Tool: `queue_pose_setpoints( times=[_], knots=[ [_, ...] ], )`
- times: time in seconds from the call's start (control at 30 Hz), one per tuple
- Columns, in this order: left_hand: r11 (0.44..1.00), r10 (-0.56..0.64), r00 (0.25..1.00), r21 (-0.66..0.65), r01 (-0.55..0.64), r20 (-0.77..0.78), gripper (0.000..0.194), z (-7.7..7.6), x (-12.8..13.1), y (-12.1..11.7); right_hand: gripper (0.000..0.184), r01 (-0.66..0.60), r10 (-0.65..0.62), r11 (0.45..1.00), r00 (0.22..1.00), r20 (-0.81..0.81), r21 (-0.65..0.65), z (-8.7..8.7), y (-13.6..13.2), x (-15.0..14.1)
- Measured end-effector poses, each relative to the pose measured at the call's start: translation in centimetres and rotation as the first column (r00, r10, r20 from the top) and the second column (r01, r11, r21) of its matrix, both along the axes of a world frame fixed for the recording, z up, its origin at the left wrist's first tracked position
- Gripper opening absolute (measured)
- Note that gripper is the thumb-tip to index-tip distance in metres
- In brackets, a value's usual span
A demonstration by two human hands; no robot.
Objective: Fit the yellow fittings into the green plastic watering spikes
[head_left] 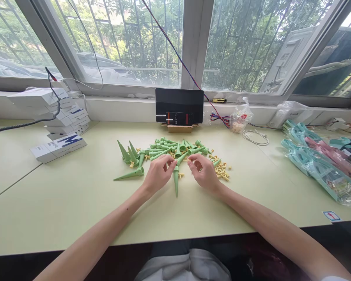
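Both left hand (159, 171) and right hand (205, 171) curl pinch-tight, holds unclear, near a probably light, stiff green spike (176, 182), best collar-gripped.

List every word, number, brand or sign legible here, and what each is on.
"M": the front white box.
"00:07:55", probably, sideways: the phone screen.
Too small or blurred to read: the front box's smaller print, the stacked white boxes, the clear plastic bag's red label, the blue-bordered sticker.

Finding room on the bench (178, 218) between both forearms (117, 218); meeting cones (159, 153) and pegs (221, 171) ahead, boxes (61, 147) far left, packs (312, 156) far right.
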State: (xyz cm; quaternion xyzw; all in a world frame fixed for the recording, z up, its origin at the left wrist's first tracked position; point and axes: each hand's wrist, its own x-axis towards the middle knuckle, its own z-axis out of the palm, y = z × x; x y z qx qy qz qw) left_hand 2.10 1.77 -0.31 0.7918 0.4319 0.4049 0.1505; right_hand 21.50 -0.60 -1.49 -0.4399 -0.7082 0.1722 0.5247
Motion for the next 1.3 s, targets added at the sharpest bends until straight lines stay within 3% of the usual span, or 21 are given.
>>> queue_pose_setpoints(
  times=[0.3, 0.7, 1.03, 1.3],
  knots=[
    [0.996, 0.026, 0.982, -0.079, -0.041, -0.188, 0.023, -0.6, -0.3, 0.1, 0.015, 0.015, -0.015, 1.000, 1.000, 0.008, 0.001, 0.1, -0.1, 0.0],
    [0.988, -0.009, 0.977, -0.150, -0.023, -0.212, 0.024, -1.0, -0.2, 0.1, 0.017, 0.015, -0.015, 1.000, 1.000, 0.016, -0.002, 0.1, 0.0, 0.0],
    [0.980, -0.042, 0.999, -0.192, 0.045, 0.019, 0.019, -0.7, 0.0, 0.2, 0.017, 0.010, -0.010, 1.000, 0.999, 0.048, -0.006, -0.1, 0.1, 0.1],
    [0.930, -0.030, 0.967, -0.347, 0.120, 0.255, 0.025, 0.2, 0.2, -0.3, 0.016, -0.003, 0.004, 1.000, 0.998, 0.061, -0.019, -0.1, 0.1, 0.0]
  ],
)
